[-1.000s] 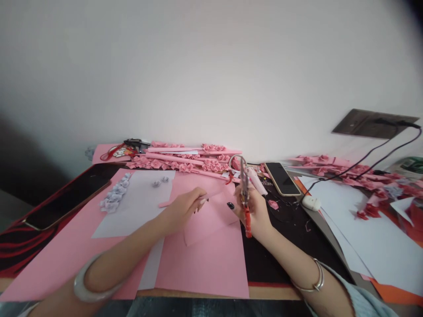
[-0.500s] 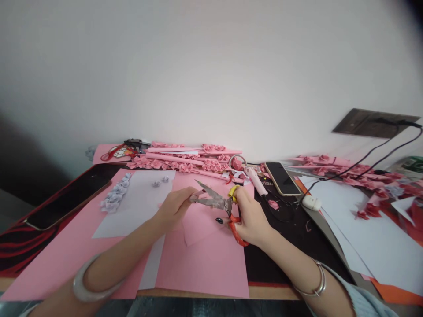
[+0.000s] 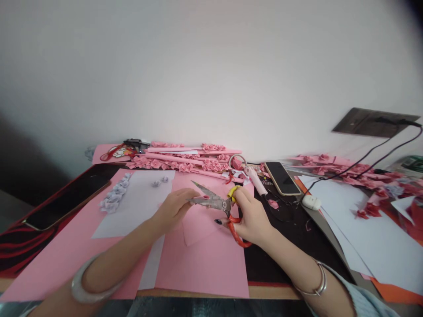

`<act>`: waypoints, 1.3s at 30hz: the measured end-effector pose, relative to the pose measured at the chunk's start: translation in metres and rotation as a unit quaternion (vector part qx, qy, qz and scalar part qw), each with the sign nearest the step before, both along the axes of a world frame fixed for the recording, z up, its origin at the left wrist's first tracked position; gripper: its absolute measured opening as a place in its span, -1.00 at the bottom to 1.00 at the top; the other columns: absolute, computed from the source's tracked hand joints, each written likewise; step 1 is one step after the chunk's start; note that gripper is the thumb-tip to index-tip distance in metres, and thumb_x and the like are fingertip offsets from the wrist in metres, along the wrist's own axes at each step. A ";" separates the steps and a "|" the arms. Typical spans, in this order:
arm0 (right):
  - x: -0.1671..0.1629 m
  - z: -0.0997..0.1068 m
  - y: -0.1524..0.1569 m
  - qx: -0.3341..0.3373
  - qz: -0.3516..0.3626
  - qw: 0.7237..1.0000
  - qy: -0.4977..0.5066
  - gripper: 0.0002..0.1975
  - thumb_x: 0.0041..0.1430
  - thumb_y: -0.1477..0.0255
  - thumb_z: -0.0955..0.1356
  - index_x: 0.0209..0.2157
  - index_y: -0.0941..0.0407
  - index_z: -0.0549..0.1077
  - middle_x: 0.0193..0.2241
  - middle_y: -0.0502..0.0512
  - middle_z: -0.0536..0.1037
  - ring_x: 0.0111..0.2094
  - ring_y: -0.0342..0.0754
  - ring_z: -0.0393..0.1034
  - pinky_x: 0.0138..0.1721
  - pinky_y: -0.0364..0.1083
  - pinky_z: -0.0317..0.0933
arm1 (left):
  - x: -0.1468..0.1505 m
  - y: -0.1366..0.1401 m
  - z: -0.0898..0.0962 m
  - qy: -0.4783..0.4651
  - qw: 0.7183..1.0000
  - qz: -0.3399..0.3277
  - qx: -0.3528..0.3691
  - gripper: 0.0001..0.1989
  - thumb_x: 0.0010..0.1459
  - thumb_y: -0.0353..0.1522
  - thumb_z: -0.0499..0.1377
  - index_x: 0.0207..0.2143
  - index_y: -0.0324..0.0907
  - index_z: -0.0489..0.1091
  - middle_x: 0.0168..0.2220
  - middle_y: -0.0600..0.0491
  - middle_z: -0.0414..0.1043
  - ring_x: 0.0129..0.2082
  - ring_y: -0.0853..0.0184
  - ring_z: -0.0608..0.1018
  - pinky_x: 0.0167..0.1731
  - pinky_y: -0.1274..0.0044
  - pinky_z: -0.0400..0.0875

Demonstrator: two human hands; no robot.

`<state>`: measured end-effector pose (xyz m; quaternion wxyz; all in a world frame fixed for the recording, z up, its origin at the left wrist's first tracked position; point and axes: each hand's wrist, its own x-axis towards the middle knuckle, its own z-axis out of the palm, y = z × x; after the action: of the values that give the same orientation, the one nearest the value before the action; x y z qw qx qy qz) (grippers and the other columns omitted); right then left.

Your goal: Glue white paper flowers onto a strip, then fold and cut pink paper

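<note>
My right hand (image 3: 253,215) grips a pair of scissors (image 3: 214,202) by its red and yellow handles, the worn blades apart and pointing left. My left hand (image 3: 175,209) is closed in a pinch at the blade tips. A small pink paper piece (image 3: 205,197) shows between those fingers and the blades; most of it is hidden. Beneath the hands lie a loose pink paper square (image 3: 198,229) and a large pink sheet (image 3: 205,268). To the left, a white sheet (image 3: 142,202) carries small pale paper flowers (image 3: 115,196).
Pink paper flowers and rolled sticks (image 3: 185,160) line the wall. Two phones (image 3: 69,200) (image 3: 282,178), a pink handheld device with a ring (image 3: 256,180) and a white earbud case (image 3: 311,202) lie around. White sheets (image 3: 363,233) and cords (image 3: 373,154) are at right.
The scissors have shifted slightly left, their blades reaching further over the left fingers and the pink paper piece. Both hands keep their hold.
</note>
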<state>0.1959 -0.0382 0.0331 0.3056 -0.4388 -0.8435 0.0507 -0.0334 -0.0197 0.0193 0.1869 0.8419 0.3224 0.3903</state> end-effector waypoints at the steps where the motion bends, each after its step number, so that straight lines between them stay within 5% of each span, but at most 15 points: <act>1: 0.000 0.000 0.000 0.004 0.002 1.000 0.001 -0.70 -0.10 0.32 0.36 -0.36 0.09 0.18 -0.39 0.05 0.29 -0.41 -0.07 0.22 -0.43 -0.14 0.13 | 0.000 0.000 0.000 0.001 1.000 -0.002 0.002 -0.75 0.18 -0.45 -0.15 -0.31 -0.20 0.31 -0.40 0.03 0.39 -0.39 0.36 0.41 -0.38 0.55 0.29; 16: 0.004 -0.001 -0.001 0.029 0.018 0.999 0.002 -0.72 -0.13 0.35 0.35 -0.51 0.09 0.11 -0.51 -0.02 0.21 -0.51 -0.14 0.14 -0.52 -0.17 0.03 | 0.002 0.001 0.002 0.001 0.999 -0.018 -0.032 -0.78 0.22 -0.45 -0.15 -0.41 -0.18 0.23 -0.42 0.07 0.35 -0.43 0.40 0.38 -0.40 0.58 0.24; 28: 0.000 0.007 -0.002 -0.027 -0.015 0.998 -0.058 -0.69 -0.12 0.35 0.32 -0.32 0.09 0.14 -0.35 0.06 0.29 -0.40 -0.06 0.22 -0.44 -0.12 0.11 | 0.002 0.001 0.000 -0.017 0.997 -0.006 -0.074 -0.75 0.25 -0.40 -0.19 -0.41 -0.19 0.22 -0.49 0.11 0.25 -0.51 0.43 0.31 -0.47 0.58 0.20; 39: 0.001 0.007 -0.002 -0.037 -0.015 0.997 -0.061 -0.73 -0.13 0.39 0.31 -0.37 0.08 0.12 -0.39 0.02 0.28 -0.43 -0.07 0.21 -0.47 -0.14 0.09 | 0.001 0.003 -0.002 -0.002 0.997 -0.006 -0.077 -0.74 0.25 -0.39 -0.17 -0.41 -0.20 0.25 -0.46 0.09 0.30 -0.48 0.42 0.35 -0.43 0.58 0.23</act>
<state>0.1966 -0.0400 0.0398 0.2381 -0.4645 -0.8514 0.0507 -0.0324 -0.0167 0.0169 0.2543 0.8260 0.3464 0.3647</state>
